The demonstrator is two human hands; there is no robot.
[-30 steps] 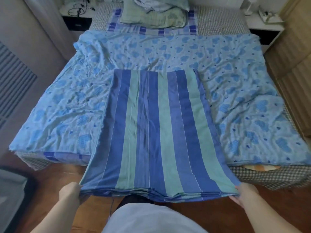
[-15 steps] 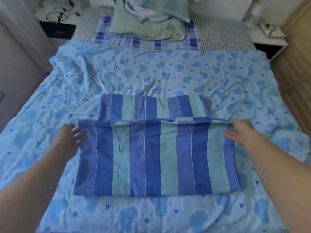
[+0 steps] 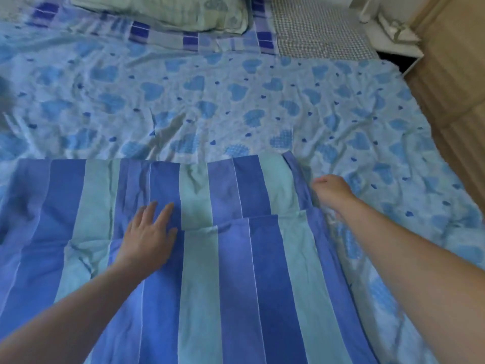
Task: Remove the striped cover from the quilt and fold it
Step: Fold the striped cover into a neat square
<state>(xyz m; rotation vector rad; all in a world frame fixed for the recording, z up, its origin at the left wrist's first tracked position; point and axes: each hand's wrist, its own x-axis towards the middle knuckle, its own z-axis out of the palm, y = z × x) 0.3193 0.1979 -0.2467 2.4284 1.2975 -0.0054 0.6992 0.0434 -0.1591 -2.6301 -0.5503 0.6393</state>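
Striped cover (image 3: 210, 271) now doubled over on the quilt (image 3: 236, 101), no longer hanging off the bed. Left hand (image 3: 149, 237) flat, fingers released, pressing the fold; right hand (image 3: 330, 190) loosely curled at the edge, grip unclear. Folding nearly done.

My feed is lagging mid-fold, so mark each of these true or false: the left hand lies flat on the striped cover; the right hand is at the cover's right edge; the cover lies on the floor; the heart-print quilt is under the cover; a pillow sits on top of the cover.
1. The left hand lies flat on the striped cover: true, fingers straight.
2. The right hand is at the cover's right edge: true; its fingers are curled, but a grip is not visible.
3. The cover lies on the floor: false, it lies on the bed.
4. The heart-print quilt is under the cover: true.
5. A pillow sits on top of the cover: false, the pillow lies at the bed's head, apart from the cover.
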